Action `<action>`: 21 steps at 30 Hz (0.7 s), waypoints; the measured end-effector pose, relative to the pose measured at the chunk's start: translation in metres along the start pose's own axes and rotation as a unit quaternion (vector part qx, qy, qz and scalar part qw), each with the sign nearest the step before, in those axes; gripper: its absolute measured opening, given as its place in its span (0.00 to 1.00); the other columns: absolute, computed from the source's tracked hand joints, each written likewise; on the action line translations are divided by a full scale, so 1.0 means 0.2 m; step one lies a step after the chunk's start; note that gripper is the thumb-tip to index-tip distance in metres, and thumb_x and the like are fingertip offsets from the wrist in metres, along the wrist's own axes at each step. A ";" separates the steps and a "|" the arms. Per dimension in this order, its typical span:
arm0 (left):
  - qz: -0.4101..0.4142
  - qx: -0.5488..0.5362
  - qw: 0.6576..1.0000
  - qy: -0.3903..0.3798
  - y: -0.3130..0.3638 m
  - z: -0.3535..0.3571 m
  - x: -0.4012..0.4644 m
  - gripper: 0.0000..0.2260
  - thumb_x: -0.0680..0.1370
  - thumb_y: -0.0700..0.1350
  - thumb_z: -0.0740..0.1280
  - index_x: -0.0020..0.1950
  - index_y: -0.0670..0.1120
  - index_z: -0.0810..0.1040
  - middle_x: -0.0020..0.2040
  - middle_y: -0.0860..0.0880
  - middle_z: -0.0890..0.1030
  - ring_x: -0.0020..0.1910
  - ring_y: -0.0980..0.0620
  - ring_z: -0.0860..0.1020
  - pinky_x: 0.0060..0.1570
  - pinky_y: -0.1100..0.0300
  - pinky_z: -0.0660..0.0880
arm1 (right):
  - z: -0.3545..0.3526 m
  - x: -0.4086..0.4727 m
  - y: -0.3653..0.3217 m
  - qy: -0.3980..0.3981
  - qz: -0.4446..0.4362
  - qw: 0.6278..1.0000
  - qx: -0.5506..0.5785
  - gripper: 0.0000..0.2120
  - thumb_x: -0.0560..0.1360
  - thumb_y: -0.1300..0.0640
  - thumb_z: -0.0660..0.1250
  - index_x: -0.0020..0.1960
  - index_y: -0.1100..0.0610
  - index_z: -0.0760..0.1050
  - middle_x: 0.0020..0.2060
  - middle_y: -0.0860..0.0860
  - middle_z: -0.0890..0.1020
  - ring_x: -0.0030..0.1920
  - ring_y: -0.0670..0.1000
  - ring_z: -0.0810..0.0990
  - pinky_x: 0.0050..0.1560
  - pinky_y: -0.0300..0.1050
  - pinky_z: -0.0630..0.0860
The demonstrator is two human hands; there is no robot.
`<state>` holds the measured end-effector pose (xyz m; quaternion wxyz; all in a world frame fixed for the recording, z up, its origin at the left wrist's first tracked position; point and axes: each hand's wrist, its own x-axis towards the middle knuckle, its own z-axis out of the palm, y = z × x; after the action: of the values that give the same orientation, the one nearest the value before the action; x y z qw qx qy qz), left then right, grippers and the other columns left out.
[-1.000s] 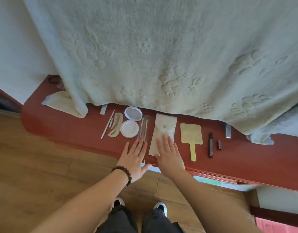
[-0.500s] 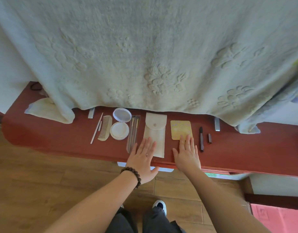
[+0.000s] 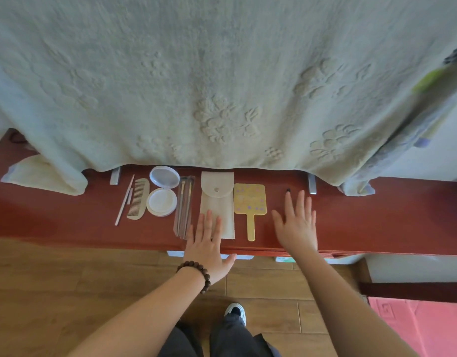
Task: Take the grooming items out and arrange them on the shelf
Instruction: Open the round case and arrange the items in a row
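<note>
Both hands lie flat and open over a row of grooming items on the red shelf.

The left hand rests with straight fingers on the near end of the cream pouch, gripping nothing. The right hand is spread flat over the shelf beside the yellow hand mirror, also gripping nothing; a dark pencil tip shows just past its fingertips. Along the back edge, from the left: a thin white stick, a comb, an open round compact, a clear sleeve of brushes, then pouch and mirror. A pale blanket hangs over the back edge.
</note>
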<state>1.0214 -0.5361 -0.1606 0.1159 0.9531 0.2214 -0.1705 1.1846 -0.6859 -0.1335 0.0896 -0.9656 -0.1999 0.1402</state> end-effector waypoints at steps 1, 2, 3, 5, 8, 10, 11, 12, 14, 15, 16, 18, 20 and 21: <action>-0.002 0.001 1.000 -0.001 0.00 0.00 0.00 0.42 0.76 0.68 0.49 0.74 0.48 0.27 0.73 0.45 0.25 0.74 0.44 0.31 0.74 0.45 0.37 | 0.00 0.02 0.06 -0.016 0.007 1.000 0.001 0.31 0.80 0.40 0.47 0.78 0.50 0.43 0.78 0.53 0.41 0.77 0.55 0.37 0.77 0.54 0.40; -0.004 0.001 1.000 -0.002 0.00 0.00 0.00 0.42 0.76 0.68 0.49 0.74 0.48 0.27 0.73 0.45 0.25 0.74 0.44 0.31 0.74 0.46 0.36 | 0.00 0.03 0.11 -0.037 0.006 0.999 -0.004 0.31 0.80 0.39 0.46 0.78 0.49 0.42 0.78 0.53 0.40 0.77 0.55 0.37 0.77 0.54 0.40; -0.004 0.001 1.000 -0.003 0.01 0.00 0.00 0.42 0.76 0.68 0.49 0.73 0.48 0.26 0.73 0.45 0.25 0.74 0.44 0.31 0.73 0.46 0.36 | 0.02 0.03 0.13 -0.057 0.001 0.998 -0.011 0.31 0.80 0.39 0.46 0.78 0.49 0.41 0.78 0.52 0.40 0.77 0.54 0.37 0.77 0.54 0.40; -0.005 0.000 1.000 -0.004 0.00 0.00 0.01 0.42 0.76 0.68 0.50 0.73 0.49 0.26 0.73 0.46 0.24 0.74 0.45 0.31 0.73 0.46 0.36 | 0.06 0.04 0.13 -0.079 -0.018 0.996 -0.025 0.31 0.80 0.39 0.44 0.78 0.49 0.39 0.78 0.51 0.39 0.77 0.53 0.37 0.77 0.53 0.40; -0.004 0.003 1.000 -0.012 0.00 -0.01 0.01 0.42 0.76 0.68 0.50 0.74 0.49 0.26 0.73 0.46 0.25 0.74 0.45 0.31 0.74 0.46 0.37 | 0.08 0.03 0.08 -0.078 -0.032 0.996 -0.031 0.31 0.80 0.38 0.42 0.77 0.50 0.37 0.78 0.50 0.39 0.77 0.53 0.37 0.77 0.52 0.39; -0.005 0.003 1.000 -0.014 0.00 -0.01 0.01 0.42 0.76 0.68 0.50 0.74 0.49 0.26 0.73 0.46 0.25 0.75 0.45 0.31 0.74 0.46 0.38 | 0.10 0.02 0.03 -0.079 -0.037 0.996 -0.034 0.31 0.80 0.38 0.41 0.77 0.51 0.37 0.77 0.50 0.39 0.77 0.53 0.37 0.77 0.53 0.39; -0.006 0.003 1.000 -0.014 0.00 -0.01 0.01 0.42 0.76 0.68 0.50 0.73 0.49 0.26 0.73 0.46 0.25 0.75 0.45 0.31 0.74 0.46 0.38 | 0.10 0.02 0.01 -0.081 -0.040 0.995 -0.036 0.31 0.80 0.38 0.41 0.77 0.51 0.37 0.77 0.50 0.40 0.77 0.53 0.37 0.77 0.53 0.39; -0.006 0.004 1.000 -0.015 0.00 -0.01 0.01 0.42 0.76 0.68 0.50 0.73 0.49 0.26 0.73 0.46 0.25 0.75 0.45 0.31 0.74 0.46 0.38 | 0.11 0.01 -0.02 -0.082 -0.044 0.995 -0.036 0.31 0.80 0.38 0.41 0.77 0.50 0.37 0.78 0.50 0.40 0.77 0.53 0.37 0.77 0.53 0.39; -0.007 0.005 1.000 -0.019 0.00 -0.02 0.01 0.42 0.76 0.68 0.50 0.73 0.49 0.26 0.73 0.46 0.24 0.74 0.45 0.31 0.75 0.46 0.39 | 0.12 0.00 -0.07 -0.087 -0.054 0.994 -0.032 0.31 0.80 0.38 0.40 0.77 0.50 0.37 0.78 0.49 0.40 0.77 0.52 0.37 0.76 0.53 0.38; -0.007 0.006 1.000 -0.019 0.00 -0.02 0.01 0.42 0.76 0.68 0.50 0.73 0.49 0.26 0.72 0.47 0.24 0.74 0.45 0.31 0.75 0.46 0.39 | 0.13 0.00 -0.09 -0.089 -0.057 0.994 -0.030 0.31 0.80 0.38 0.40 0.77 0.49 0.37 0.78 0.49 0.40 0.77 0.52 0.37 0.76 0.53 0.38; -0.007 0.005 1.000 -0.018 0.00 -0.02 0.01 0.42 0.76 0.68 0.50 0.73 0.49 0.26 0.72 0.47 0.24 0.75 0.45 0.31 0.74 0.47 0.39 | 0.13 0.00 -0.10 -0.091 -0.059 0.994 -0.028 0.31 0.80 0.38 0.40 0.77 0.49 0.37 0.78 0.49 0.40 0.77 0.52 0.37 0.76 0.53 0.37; -0.007 0.005 1.000 -0.017 0.00 -0.02 0.01 0.41 0.76 0.67 0.50 0.73 0.49 0.26 0.72 0.47 0.24 0.74 0.45 0.31 0.74 0.47 0.38 | 0.13 -0.01 -0.12 -0.091 -0.057 0.994 -0.026 0.31 0.80 0.38 0.40 0.77 0.49 0.37 0.78 0.49 0.40 0.77 0.52 0.37 0.76 0.53 0.37; -0.006 0.005 1.000 -0.017 0.00 -0.02 0.01 0.41 0.76 0.67 0.49 0.73 0.49 0.25 0.72 0.47 0.23 0.74 0.46 0.31 0.74 0.47 0.38 | 0.13 -0.01 -0.11 -0.083 -0.058 0.994 -0.031 0.31 0.79 0.37 0.41 0.77 0.48 0.38 0.78 0.48 0.41 0.77 0.53 0.37 0.76 0.55 0.37; -0.006 0.005 1.000 -0.017 0.00 -0.02 0.01 0.41 0.76 0.67 0.49 0.73 0.49 0.25 0.72 0.47 0.23 0.74 0.46 0.31 0.74 0.47 0.37 | 0.12 -0.01 -0.11 -0.079 -0.059 0.995 -0.035 0.31 0.79 0.37 0.41 0.77 0.47 0.38 0.78 0.47 0.41 0.77 0.53 0.37 0.76 0.56 0.37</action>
<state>1.0235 -0.5349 -0.1584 0.1143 0.9492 0.2246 -0.1887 1.1670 -0.6649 -0.1514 0.0481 -0.9405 -0.2675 0.2040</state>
